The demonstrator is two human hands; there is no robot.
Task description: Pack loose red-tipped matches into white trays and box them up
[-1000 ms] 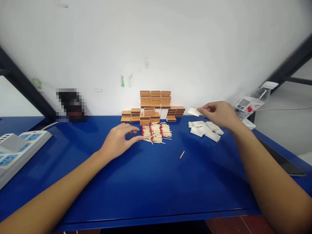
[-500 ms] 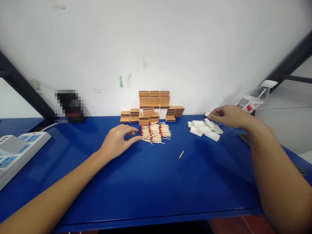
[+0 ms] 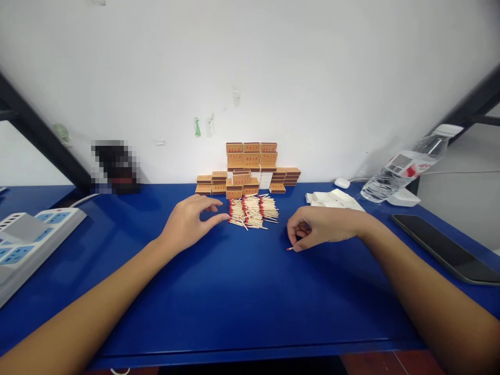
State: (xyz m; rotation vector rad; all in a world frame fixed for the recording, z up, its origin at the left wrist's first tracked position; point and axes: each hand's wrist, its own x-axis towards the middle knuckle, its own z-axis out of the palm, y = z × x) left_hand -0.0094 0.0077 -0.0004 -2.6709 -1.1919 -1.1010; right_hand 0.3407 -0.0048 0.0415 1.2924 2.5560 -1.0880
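Note:
My right hand (image 3: 322, 225) is low over the blue table, thumb and fingertips pinched on a single match (image 3: 289, 249). The match's red head sticks out to the left of the fingers. On the other side, my left hand (image 3: 189, 221) has its thumb and fingers apart, with the thumb tip at the left edge of a heap of red-headed matches (image 3: 255, 212). Behind the heap, orange-brown matchboxes (image 3: 252, 158) are stacked in steps against the wall. White matchbox trays (image 3: 332, 198) lie behind my right hand, which partly covers them.
A clear plastic bottle (image 3: 408, 166) leans at the back right near a small white case (image 3: 342, 183). A dark phone (image 3: 445, 246) lies along the right side. On the left is a power strip (image 3: 58, 229) with a white adapter (image 3: 24, 228) on it.
My right hand has moved left and nearer, from beyond the white trays to the lone match, and pinches it. My left hand stays by the heap. The view has shifted slightly.

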